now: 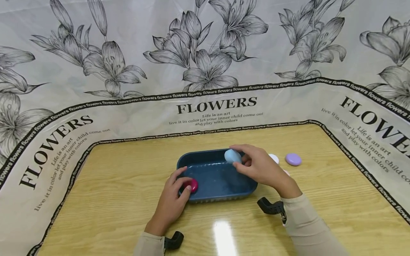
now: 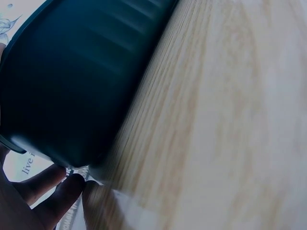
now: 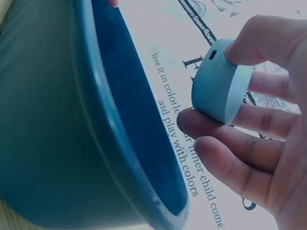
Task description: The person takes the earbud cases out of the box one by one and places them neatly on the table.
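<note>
My right hand (image 1: pixel 261 165) pinches a light-blue round case (image 1: pixel 232 156) between thumb and fingers, above the far right end of a dark blue basin (image 1: pixel 219 197). The right wrist view shows a small dark slot in the edge of the case (image 3: pixel 214 81), which is tilted and apart from the basin's rim (image 3: pixel 112 129). At the basin's left end, the thumb and forefinger of my left hand (image 1: pixel 173 199) pinch a glossy magenta round piece (image 1: pixel 193 185) just inside the rim. In the left wrist view the basin's outer wall (image 2: pixel 72 86) hides that piece.
A purple round piece (image 1: pixel 293 159) lies on the wooden table (image 1: pixel 121 192) to the right of the basin. White pieces (image 1: pixel 274 158) show partly behind my right hand and wrist. A flower-printed cloth (image 1: pixel 205 64) stands along the table's back and sides.
</note>
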A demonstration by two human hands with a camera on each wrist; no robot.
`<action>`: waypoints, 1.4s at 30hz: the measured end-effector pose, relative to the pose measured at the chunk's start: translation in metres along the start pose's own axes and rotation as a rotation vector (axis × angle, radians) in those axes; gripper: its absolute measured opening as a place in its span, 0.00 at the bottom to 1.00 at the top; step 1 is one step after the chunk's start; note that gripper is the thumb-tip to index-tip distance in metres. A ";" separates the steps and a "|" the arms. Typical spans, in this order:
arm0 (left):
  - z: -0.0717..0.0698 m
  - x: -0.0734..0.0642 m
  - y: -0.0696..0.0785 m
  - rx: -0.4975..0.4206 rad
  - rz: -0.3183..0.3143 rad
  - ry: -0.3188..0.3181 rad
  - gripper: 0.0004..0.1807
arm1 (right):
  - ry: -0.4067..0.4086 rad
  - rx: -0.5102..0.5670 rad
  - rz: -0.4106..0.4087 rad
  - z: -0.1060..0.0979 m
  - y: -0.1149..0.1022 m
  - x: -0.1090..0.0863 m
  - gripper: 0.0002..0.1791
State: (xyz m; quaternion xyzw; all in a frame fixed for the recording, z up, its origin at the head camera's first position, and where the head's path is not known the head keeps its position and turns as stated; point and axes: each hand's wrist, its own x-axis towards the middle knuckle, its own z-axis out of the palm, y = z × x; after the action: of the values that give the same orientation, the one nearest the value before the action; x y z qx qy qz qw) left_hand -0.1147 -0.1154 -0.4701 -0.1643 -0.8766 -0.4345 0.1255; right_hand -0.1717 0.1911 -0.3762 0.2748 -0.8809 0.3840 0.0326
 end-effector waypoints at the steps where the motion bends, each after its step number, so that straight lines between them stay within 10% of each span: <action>1: 0.000 0.000 0.001 -0.001 -0.001 -0.001 0.11 | 0.002 -0.003 0.005 -0.002 0.000 -0.001 0.28; 22: 0.008 -0.001 0.002 -0.009 0.003 -0.021 0.11 | 0.100 -0.111 0.063 -0.032 0.010 -0.052 0.27; 42: 0.002 -0.002 0.001 -0.008 -0.012 0.009 0.11 | 0.029 -0.228 0.226 -0.080 0.031 -0.074 0.26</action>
State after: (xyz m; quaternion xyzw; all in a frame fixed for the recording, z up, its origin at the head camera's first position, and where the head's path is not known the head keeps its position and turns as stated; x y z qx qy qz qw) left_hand -0.1124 -0.1138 -0.4710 -0.1577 -0.8753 -0.4394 0.1260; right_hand -0.1372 0.2981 -0.3606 0.1629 -0.9435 0.2868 0.0328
